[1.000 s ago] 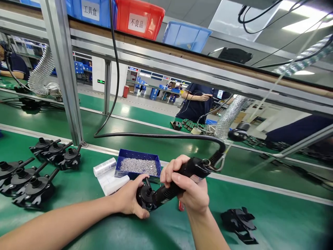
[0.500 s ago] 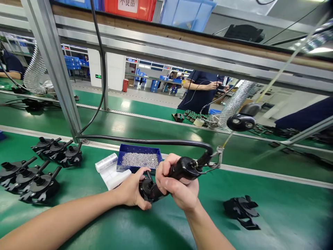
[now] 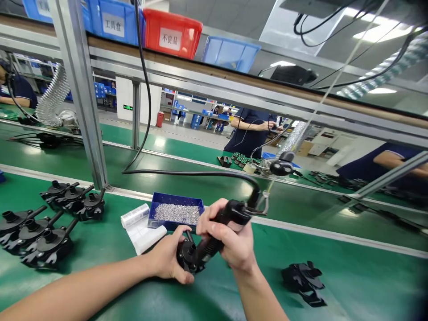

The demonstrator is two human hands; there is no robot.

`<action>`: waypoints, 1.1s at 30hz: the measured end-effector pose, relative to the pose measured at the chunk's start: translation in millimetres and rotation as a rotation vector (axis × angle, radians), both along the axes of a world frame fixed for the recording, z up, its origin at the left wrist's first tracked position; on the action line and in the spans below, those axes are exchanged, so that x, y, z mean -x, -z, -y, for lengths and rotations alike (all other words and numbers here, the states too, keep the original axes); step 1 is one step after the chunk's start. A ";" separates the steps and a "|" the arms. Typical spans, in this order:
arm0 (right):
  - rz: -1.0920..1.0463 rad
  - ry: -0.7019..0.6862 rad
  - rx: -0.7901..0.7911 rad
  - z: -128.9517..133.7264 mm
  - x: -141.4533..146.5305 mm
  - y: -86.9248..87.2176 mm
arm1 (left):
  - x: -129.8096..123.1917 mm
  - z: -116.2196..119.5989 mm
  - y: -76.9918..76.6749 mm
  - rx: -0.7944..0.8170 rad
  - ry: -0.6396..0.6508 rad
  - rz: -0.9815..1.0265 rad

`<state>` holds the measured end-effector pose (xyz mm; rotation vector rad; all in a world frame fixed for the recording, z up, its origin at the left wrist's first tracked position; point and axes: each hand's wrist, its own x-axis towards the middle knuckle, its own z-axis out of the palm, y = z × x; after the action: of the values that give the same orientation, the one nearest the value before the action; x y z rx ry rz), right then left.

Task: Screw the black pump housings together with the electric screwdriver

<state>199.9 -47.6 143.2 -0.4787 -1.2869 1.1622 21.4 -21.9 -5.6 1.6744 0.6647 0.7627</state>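
My left hand (image 3: 170, 258) is wrapped round a black plastic part (image 3: 187, 253) on the green bench. In my right hand (image 3: 230, 236) is a black power screwdriver (image 3: 214, 238), tilted, its lower end against the part; the exact tip is hidden. A black cable (image 3: 187, 173) runs from the tool's top, which hangs on a cord. Behind my hands stands a blue tray (image 3: 177, 199) of small silvery screws (image 3: 177, 213). Left of the tray lies a white roll of sheet (image 3: 140, 229).
Several similar black parts (image 3: 50, 243) stand at the left, and another (image 3: 304, 283) lies at the right. A metal post (image 3: 78, 98) rises behind them. Red (image 3: 172, 33) and blue bins (image 3: 230, 53) sit on the shelf. A person (image 3: 250, 129) works across the bench.
The view has tilted up and shows more of the shelf. My right hand has brought the screwdriver more upright, while my left hand keeps its hold on the part.
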 end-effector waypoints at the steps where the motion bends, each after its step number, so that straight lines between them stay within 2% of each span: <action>1: -0.029 0.032 -0.038 -0.5 -1.6 -2.6 | -1.5 0.9 3.2 -0.006 0.004 0.001; 5: -0.108 0.181 -0.159 -6.8 -3.4 -5.4 | -5.9 5.6 11.5 0.022 0.013 0.027; 8: -0.055 0.195 -0.152 -14.6 -1.4 2.2 | -6.2 7.8 10.6 0.077 0.016 0.058; 13: 0.003 0.147 -0.091 -22.8 1.2 13.6 | -5.9 11.1 -1.2 0.191 0.030 0.096; 18: 0.066 0.125 -0.052 -24.1 -1.2 8.7 | -5.5 11.9 -7.0 0.227 0.026 0.084; 22: 0.134 -0.046 -0.055 -26.3 -3.9 2.8 | -4.2 10.4 -5.0 0.177 0.043 0.085; 25: 0.050 -0.102 -0.046 -27.9 0.2 5.3 | -3.3 11.2 -9.3 0.164 0.051 0.072; 28: -0.042 -0.004 -0.013 -25.8 8.0 10.3 | -2.8 13.6 -17.9 0.189 0.036 0.042; 33: -0.022 0.082 0.011 -16.2 16.2 10.0 | -1.9 16.8 -27.0 0.162 0.029 -0.014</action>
<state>183.8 -31.4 133.1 -0.5206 -1.2310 1.1040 23.3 -38.8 21.4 1.5390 0.6922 0.6595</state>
